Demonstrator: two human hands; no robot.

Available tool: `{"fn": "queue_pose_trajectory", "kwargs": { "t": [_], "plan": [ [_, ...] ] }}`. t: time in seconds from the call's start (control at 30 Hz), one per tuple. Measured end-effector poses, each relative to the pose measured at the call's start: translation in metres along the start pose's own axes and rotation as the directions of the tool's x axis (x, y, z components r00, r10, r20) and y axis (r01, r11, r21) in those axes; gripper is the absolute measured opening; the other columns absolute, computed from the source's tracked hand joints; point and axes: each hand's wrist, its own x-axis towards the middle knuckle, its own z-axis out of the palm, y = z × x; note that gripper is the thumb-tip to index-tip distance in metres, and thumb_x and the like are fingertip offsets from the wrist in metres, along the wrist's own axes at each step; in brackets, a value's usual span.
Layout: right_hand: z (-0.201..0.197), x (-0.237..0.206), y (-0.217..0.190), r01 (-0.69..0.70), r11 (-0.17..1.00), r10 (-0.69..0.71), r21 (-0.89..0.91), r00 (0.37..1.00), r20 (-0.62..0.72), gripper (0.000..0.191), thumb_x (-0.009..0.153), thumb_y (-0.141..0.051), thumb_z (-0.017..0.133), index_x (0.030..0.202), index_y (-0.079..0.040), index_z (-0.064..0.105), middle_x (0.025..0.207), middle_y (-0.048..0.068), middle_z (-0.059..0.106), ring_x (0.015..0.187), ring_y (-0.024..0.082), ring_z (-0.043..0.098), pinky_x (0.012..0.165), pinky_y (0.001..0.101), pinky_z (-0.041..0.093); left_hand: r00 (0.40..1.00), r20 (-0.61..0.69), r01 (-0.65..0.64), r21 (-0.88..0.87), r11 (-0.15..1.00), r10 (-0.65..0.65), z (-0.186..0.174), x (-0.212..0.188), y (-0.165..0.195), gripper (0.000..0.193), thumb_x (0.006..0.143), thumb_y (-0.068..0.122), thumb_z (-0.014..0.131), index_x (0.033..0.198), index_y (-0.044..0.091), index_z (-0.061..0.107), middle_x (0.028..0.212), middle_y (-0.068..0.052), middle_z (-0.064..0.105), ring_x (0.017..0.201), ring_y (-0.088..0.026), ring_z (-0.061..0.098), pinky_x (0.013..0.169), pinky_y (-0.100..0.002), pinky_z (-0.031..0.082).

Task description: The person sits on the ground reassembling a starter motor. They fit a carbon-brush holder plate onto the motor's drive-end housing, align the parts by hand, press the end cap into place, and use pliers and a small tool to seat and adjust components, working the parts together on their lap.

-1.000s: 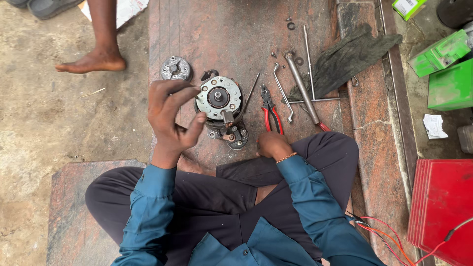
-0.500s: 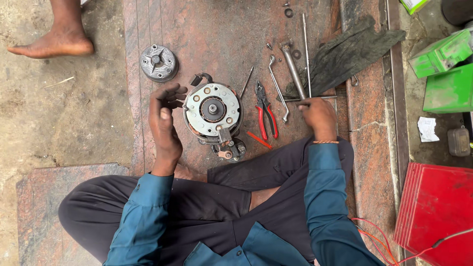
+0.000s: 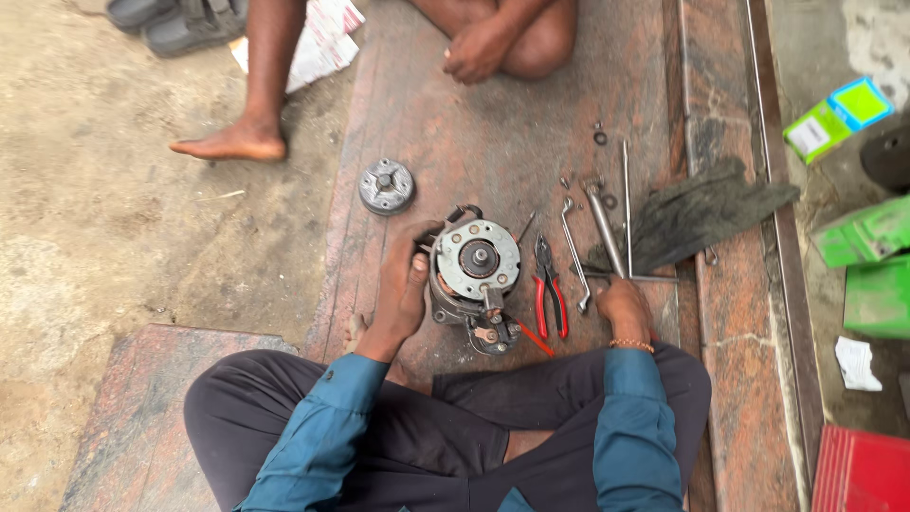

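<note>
Two hands are down on the stone floor (image 3: 455,133), one either side of a motor (image 3: 474,275). Far left, a bare foot (image 3: 232,144) of another person rests on the dirt, and a round metal cap (image 3: 386,186) lies on the slab, apart from the motor. The left hand (image 3: 403,289) cups the motor's left flank, fingers (image 3: 417,248) wrapped against its housing. The motor stands on end just ahead of the crossed legs, its round face and shaft up. Just right of it lie red-handled pliers (image 3: 548,289), then a spanner (image 3: 572,254). The right hand (image 3: 623,301) is curled over the near end of a metal bar (image 3: 605,232), though a firm grip can't be told. Beyond, a thin rod (image 3: 627,204) and a dark rag (image 3: 697,213).
</note>
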Motion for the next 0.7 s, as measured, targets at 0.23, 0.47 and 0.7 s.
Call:
{"fn": "queue_pose_trajectory", "kwargs": {
  "t": [0.23,0.47,0.7],
  "plan": [
    [0.010,-0.005,-0.002,-0.121,0.990,0.118,-0.078,0.992,-0.039,0.044,0.093,-0.022,0.069,0.135,-0.008,0.070,0.145,0.018,0.063,0.135,0.035,0.059,0.110,0.0466,0.049,0.992,-0.017,-0.122,0.010,0.993,0.122,-0.005,-0.009,0.012,0.063,0.109,0.054,0.042,0.143,0.003,0.053,0.140,-0.020,0.057,0.130,-0.035,0.058,0.108,-0.043,0.047],
    [0.019,-0.021,-0.009,-0.078,0.978,0.082,-0.191,0.997,0.014,0.045,0.096,-0.024,0.066,0.138,-0.009,0.070,0.152,0.015,0.058,0.139,0.038,0.055,0.108,0.0502,0.050,0.926,0.002,-0.374,0.132,0.918,0.378,-0.018,-0.001,0.052,0.061,0.101,0.047,0.059,0.147,0.008,0.051,0.149,-0.020,0.051,0.141,-0.039,0.052,0.122,-0.049,0.040],
    [0.011,-0.048,-0.003,0.067,0.914,-0.010,-0.400,0.990,0.143,0.062,0.085,-0.030,0.084,0.143,-0.016,0.065,0.157,0.010,0.053,0.144,0.032,0.050,0.116,0.0460,0.045,0.828,0.288,-0.551,0.259,0.793,0.481,-0.007,0.016,0.080,0.037,0.103,0.035,0.062,0.135,0.016,0.063,0.151,-0.009,0.057,0.146,-0.035,0.050,0.123,-0.047,0.042]
  ]
}}
